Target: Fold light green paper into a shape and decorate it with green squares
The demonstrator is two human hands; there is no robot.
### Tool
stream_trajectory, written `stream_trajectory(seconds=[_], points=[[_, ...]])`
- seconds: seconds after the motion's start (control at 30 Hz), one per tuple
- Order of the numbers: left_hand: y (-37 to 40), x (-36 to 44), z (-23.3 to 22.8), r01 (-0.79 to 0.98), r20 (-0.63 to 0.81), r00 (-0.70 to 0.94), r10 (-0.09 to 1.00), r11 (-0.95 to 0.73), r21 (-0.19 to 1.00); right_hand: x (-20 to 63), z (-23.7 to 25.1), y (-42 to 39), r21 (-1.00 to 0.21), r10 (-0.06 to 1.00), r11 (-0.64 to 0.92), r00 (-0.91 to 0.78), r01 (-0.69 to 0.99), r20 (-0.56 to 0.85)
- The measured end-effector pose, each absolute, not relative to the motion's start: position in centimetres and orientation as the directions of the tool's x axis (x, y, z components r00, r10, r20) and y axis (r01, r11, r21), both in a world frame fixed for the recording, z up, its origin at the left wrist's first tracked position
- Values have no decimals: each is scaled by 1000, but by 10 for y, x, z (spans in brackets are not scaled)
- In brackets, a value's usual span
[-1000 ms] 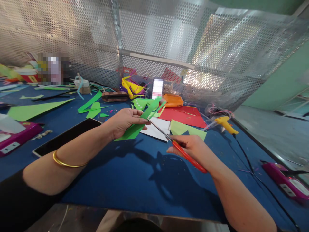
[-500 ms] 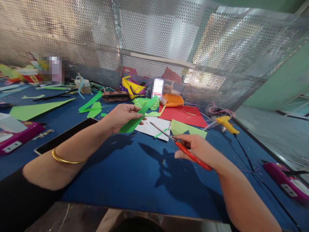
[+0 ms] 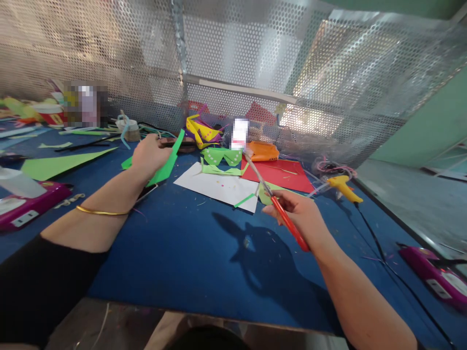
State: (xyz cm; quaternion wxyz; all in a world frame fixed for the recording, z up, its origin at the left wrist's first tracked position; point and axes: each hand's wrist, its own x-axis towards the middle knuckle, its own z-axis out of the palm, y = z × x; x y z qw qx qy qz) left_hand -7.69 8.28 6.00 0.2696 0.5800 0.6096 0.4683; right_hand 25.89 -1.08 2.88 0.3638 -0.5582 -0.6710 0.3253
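Left of the white sheet, the left hand masks its own fingertips, so any grip on the green paper can't be told, while the left forearm hides most of a dark slab! Right of that sheet, the right hand covers part of the handles of the scissors, and farther right a purple power strip gets sliced by the frame's edge! Beyond the sheet, a pixelated patch blurs whatever stands there, and the specks on the sheet are too tiny to name.
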Motion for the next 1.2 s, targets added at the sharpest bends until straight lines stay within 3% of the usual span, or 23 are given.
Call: stream_trajectory(seconds=[0.07, 0.13, 0.2, 0.3, 0.43, 0.83, 1.2], points=[[74, -67, 61, 636, 396, -269, 878, -147, 757, 258, 28, -10, -868, 985, 173, -74, 465, 157], [65, -47, 57, 769, 475, -178, 862, -179, 613, 257, 27, -10, -876, 981, 187, -47, 444, 186], [57, -19, 48, 806, 425, -36, 905, -225, 547, 255, 26, -9, -878, 981, 189, -37, 439, 192], [50, 22, 28, 821, 221, 255, 941, -332, 465, 252, 25, -9, -885, 980, 189, -28, 426, 195], [53, 57, 11, 857, 119, 301, 946, -323, 402, 251, 22, -8, -900, 986, 166, -37, 402, 165], [51, 68, 4, 876, 37, 343, 939, -334, 348, 248, 8, -3, -866, 990, 144, -76, 479, 122], [58, 58, 2, 848, 68, 313, 947, -311, 430, 247, 9, -1, -940, 992, 104, 35, 325, 122]])
